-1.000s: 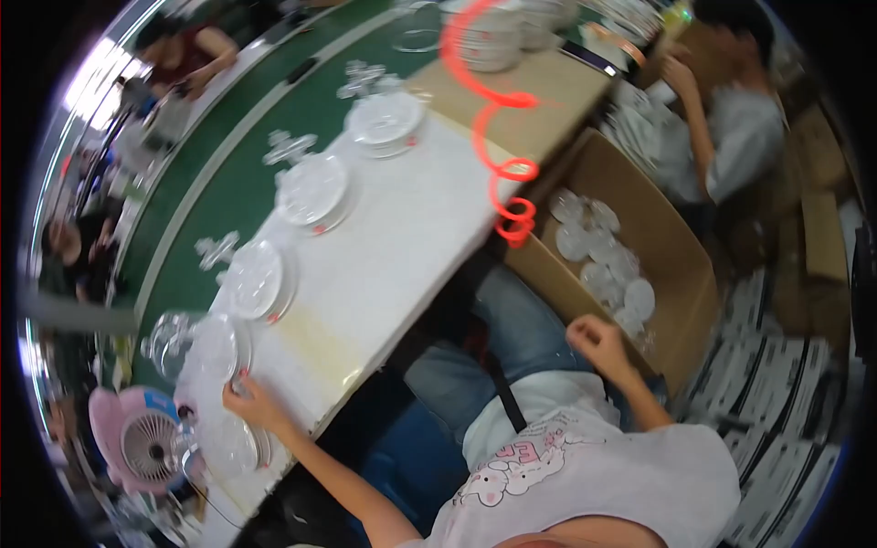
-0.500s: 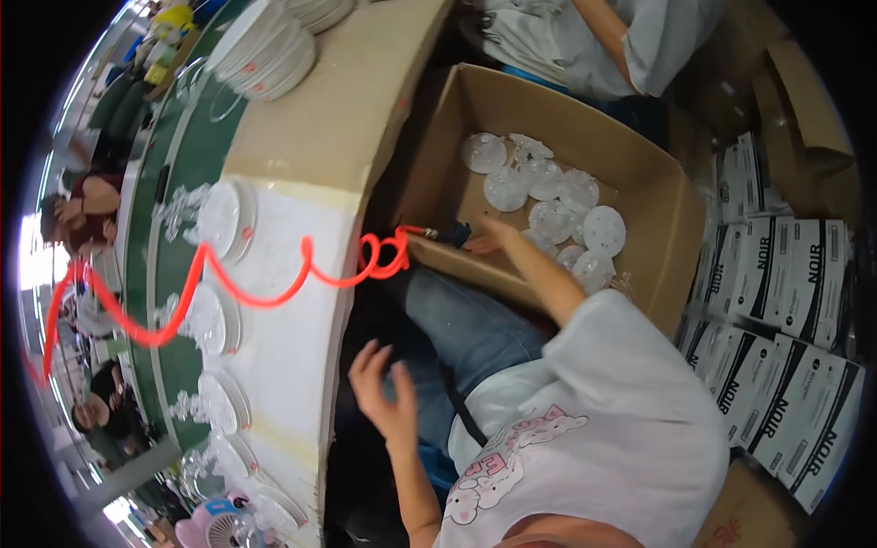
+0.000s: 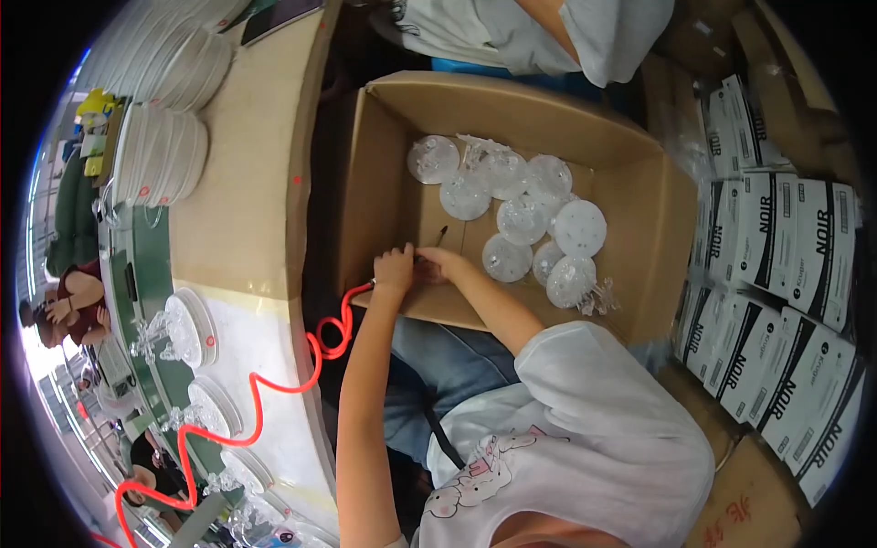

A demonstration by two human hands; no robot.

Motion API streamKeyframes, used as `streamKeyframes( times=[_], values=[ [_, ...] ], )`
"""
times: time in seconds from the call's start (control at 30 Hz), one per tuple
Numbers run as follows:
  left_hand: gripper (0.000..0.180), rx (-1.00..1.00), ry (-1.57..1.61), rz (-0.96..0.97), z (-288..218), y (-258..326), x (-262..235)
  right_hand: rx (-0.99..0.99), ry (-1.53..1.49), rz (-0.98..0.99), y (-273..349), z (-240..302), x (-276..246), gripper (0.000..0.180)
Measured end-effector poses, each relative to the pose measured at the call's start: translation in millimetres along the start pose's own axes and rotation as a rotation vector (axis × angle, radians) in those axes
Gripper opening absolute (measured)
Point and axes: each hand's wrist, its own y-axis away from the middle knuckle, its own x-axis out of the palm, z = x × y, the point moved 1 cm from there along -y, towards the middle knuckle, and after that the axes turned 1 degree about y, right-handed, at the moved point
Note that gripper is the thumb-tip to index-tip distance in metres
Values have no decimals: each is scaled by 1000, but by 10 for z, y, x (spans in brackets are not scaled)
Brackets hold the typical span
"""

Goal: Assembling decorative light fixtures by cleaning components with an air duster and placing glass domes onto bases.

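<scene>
A large open cardboard box (image 3: 630, 274) stands in front of me, with several clear round plastic pieces (image 3: 521, 219) loosely piled on its bottom. At its near left corner my two hands meet. My right hand (image 3: 438, 264) is closed round an air gun, whose thin dark nozzle (image 3: 442, 236) points into the box; most of its body is hidden by my fingers. Fingers bent, my left hand (image 3: 395, 269) grips the same air gun where the red coiled hose (image 3: 333, 342) joins it.
Left of the box, a workbench (image 3: 247, 210) holds stacks of white round plates (image 3: 160, 151) and several discs with clear plastic parts (image 3: 187, 329). Printed cartons (image 3: 795, 247) are stacked at the right. Another person in a pale shirt (image 3: 512, 32) sits beyond the box.
My left hand has moved from open in the air up to the air gun. My right hand has drawn the gun slightly left and nearer. The view has shifted and the hose swung lower.
</scene>
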Motion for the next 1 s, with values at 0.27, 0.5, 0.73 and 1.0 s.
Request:
streamKeyframes(
  times=[0.27,0.5,0.73,1.0],
  values=[
    [16,-26,387,-198,-384,-232,-603,-174,-104,13,1061,64,-594,53],
    [17,-311,1574,-417,-495,843,-1439,-788,-495,614,2413,-222,112,57],
    [19,-686,2268,-369,-1041,298,-722,-1129,-316,-88,2448,-252,-168,25],
    [52,-337,959,-483,-560,-1290,-619,-700,-103,-213,2154,-189,-492,24]
  ],
)
